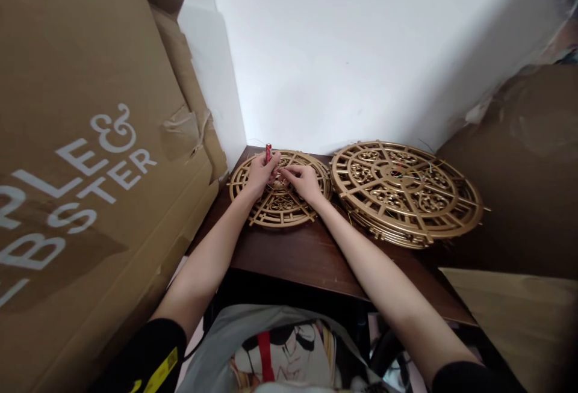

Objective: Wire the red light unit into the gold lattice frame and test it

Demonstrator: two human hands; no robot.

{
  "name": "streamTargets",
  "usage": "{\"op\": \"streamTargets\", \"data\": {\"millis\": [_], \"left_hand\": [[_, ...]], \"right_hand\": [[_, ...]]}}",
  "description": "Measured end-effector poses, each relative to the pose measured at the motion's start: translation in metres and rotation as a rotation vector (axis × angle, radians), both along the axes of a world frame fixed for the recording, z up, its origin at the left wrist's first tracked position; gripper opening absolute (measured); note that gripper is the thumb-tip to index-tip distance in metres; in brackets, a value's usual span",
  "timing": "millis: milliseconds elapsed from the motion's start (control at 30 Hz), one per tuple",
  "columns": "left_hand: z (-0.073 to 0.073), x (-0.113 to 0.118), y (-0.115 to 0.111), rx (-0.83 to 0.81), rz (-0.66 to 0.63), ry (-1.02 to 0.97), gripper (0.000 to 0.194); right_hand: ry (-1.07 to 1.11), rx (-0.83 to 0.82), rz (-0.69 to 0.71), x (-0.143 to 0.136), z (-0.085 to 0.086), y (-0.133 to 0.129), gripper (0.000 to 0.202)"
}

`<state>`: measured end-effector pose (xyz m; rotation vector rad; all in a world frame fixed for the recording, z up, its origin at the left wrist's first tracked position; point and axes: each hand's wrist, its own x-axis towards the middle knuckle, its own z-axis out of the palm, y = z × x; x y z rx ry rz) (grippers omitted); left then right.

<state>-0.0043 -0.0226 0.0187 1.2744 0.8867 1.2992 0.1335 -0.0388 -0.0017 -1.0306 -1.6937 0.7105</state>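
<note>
A round golden lattice frame (pixel 280 219) lies flat on the dark wooden table, under both hands. My left hand (pixel 262 173) is closed around a small red tool (pixel 268 151) that points upward, over the left half of the frame. Close to its right, my right hand (pixel 303 180) is pinched above the centre of the frame; what sits between its fingertips is too small to make out. Beside this frame, a stack of larger golden lattice frames (pixel 427 224) has thin coloured wires over its hub.
A big cardboard box (pixel 81 110) with white lettering stands at the left. More cardboard (pixel 519 170) is at the right, with a flap low down. A white wall (pixel 334 50) rises behind the table (pixel 289 254). A grey bag with a printed picture (pixel 289 351) hangs in front.
</note>
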Motion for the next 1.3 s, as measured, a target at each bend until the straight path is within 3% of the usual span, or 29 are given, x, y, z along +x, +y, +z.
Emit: {"op": "streamTargets", "data": {"millis": [167,367,733,833,933,1033,1200,1300], "left_hand": [[0.001,0.000,-0.002,0.002,-0.025,0.026,0.030],[0.000,-0.002,-0.001,0.029,-0.043,0.033,0.034],[0.000,-0.002,-0.002,0.069,-0.027,0.057,0.037],[0.003,-0.006,-0.001,0.089,0.033,0.090,0.044],[0.007,-0.019,0.012,0.179,0.190,0.272,0.052],[0.012,-0.031,0.038,0.325,0.295,0.680,0.050],[0.020,-0.028,0.085,0.245,0.122,1.409,0.055],[0.021,-0.019,0.099,0.199,0.115,1.482,0.063]], "right_hand": [[0.053,0.000,0.021,0.000,-0.001,0.000,0.027],[0.268,-0.105,0.027,-0.003,-0.002,0.003,0.027],[0.411,-0.175,0.055,0.000,-0.001,0.002,0.024],[0.440,-0.185,0.052,0.000,-0.002,0.003,0.023],[0.397,-0.200,0.048,0.000,-0.003,0.003,0.023],[0.340,-0.196,0.052,0.000,-0.002,0.003,0.021],[0.286,-0.208,0.056,0.001,0.002,0.003,0.019],[0.297,-0.218,0.031,-0.001,0.002,0.004,0.016]]}}
